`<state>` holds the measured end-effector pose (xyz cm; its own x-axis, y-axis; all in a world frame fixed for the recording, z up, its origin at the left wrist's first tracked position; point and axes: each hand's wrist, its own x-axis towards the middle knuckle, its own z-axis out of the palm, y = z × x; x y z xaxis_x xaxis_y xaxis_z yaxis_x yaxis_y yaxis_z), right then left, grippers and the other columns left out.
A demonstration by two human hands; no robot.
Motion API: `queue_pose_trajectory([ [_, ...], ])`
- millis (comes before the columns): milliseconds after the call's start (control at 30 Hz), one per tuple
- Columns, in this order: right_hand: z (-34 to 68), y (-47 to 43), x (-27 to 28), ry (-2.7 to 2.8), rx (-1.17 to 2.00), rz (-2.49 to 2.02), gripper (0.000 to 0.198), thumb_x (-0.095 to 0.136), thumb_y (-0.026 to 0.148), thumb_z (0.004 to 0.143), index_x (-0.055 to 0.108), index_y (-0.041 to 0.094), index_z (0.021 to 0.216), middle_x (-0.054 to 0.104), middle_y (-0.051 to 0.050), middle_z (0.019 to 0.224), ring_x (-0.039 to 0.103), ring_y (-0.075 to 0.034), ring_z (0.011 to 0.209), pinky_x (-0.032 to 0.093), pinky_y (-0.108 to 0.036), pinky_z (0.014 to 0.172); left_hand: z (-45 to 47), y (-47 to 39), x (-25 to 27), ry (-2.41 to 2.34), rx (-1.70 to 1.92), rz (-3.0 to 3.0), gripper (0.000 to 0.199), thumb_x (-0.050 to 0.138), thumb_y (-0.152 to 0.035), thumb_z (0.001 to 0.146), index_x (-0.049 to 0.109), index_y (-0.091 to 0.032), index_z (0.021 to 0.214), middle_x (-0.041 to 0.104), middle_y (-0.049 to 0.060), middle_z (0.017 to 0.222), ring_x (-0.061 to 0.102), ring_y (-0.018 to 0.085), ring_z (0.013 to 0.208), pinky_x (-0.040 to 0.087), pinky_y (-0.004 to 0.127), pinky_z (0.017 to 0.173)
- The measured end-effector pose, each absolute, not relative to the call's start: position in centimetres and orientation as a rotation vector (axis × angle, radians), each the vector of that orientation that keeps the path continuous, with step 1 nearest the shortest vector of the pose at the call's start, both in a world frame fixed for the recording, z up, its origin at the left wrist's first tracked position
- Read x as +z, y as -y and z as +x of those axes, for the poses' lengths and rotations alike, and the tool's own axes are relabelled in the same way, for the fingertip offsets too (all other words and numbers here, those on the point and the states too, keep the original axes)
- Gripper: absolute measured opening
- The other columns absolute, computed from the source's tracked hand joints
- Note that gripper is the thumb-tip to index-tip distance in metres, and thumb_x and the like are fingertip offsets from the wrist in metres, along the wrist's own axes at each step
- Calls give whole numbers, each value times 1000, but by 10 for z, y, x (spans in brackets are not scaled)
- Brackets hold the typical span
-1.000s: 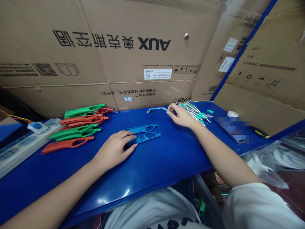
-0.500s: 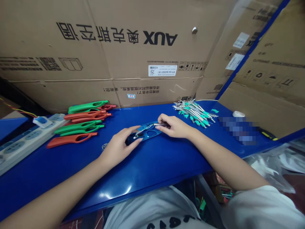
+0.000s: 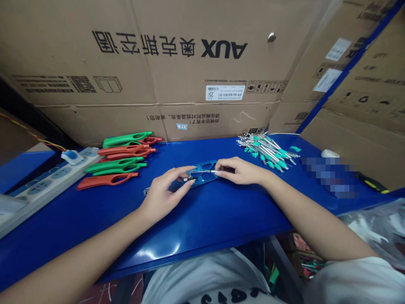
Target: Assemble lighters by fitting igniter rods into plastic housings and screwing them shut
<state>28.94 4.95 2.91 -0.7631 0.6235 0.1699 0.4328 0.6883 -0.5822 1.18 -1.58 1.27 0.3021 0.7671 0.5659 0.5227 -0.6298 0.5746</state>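
A flat blue plastic casing (image 3: 202,181) with oval openings lies low over the table between my hands. My left hand (image 3: 163,188) is closed around its left end, thumb and forefinger on either side of a small white-tipped part (image 3: 186,180). Thin pale wires (image 3: 201,171) run from there along the casing to the right. My right hand (image 3: 240,169) pinches a slim metal tube (image 3: 214,171) at the casing's right end, where the wires lead. Most of the tube is hidden by my fingers.
Green and orange lighter-shaped casings (image 3: 117,165) lie at the left beside a white power strip (image 3: 47,190). Back right is a pile of metal tubes with green parts (image 3: 268,152). A cardboard wall (image 3: 177,93) stands behind. A black-and-yellow tool (image 3: 373,182) rests far right.
The view has shifted a little, so everything sits further right. My right hand's fingertips have lowered onto the casing's end, and the wires now lie straighter along it.
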Motion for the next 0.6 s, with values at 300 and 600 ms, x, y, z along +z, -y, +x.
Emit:
queue_pose_trajectory([
  [300,293,-49,31,2490,1265,-850,35,56,47,96,71,16,100,63,-1,75,56,-13,67,44,-25,64,5,11,17,-1185,1187,2388,20,61,-32,97,77,-20,100,72,4,85,66,17,79,53,28,77],
  [600,298,-52,33,2424,1185,-930,26,69,42,87,63,18,92,54,3,72,44,-10,63,39,-25,60,2,-1,4,-1130,983,2520,28,53,-36,101,75,-19,102,76,7,93,67,21,87,54,34,81],
])
